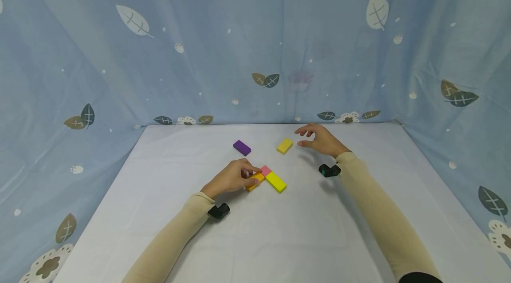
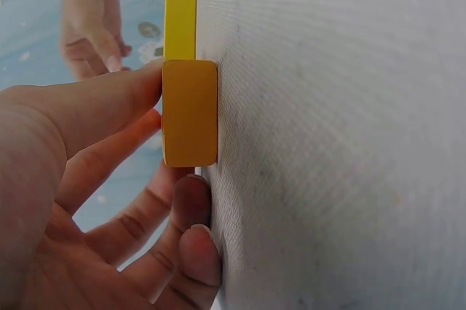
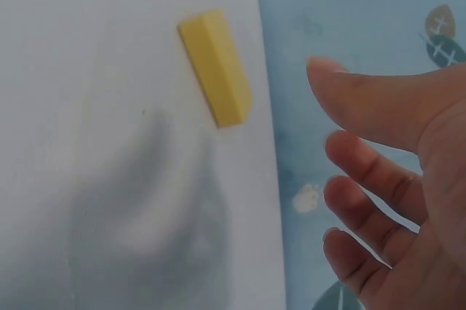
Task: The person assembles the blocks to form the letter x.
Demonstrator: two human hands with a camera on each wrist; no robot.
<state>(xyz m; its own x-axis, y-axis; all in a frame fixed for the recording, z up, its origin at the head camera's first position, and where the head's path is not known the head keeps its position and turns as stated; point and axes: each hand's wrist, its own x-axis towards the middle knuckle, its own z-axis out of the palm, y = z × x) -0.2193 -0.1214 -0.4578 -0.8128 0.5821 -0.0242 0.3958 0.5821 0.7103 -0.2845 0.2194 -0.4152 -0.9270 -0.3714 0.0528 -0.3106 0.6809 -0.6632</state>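
Note:
My left hand [image 1: 233, 177] grips an orange block [image 1: 256, 180] lying on the table, thumb on one side and fingertips on the other. In the left wrist view the end face of that orange block [image 2: 190, 113] shows close up, with the thumb at its edge. A pink block [image 1: 265, 170] meets its far end, and a bright yellow block [image 1: 276, 182] lies angled off from there. My right hand [image 1: 321, 140] is raised above the table, fingers apart and holding nothing. Just left of its fingertips lies a paler yellow block [image 1: 284, 146], seen whole in the right wrist view.
A purple block [image 1: 241, 147] lies at the back, left of the paler yellow one. The white tabletop [image 1: 299, 238] ends at a blue curtain [image 1: 239, 43] with leaf and flower prints. Each wrist carries a small black camera.

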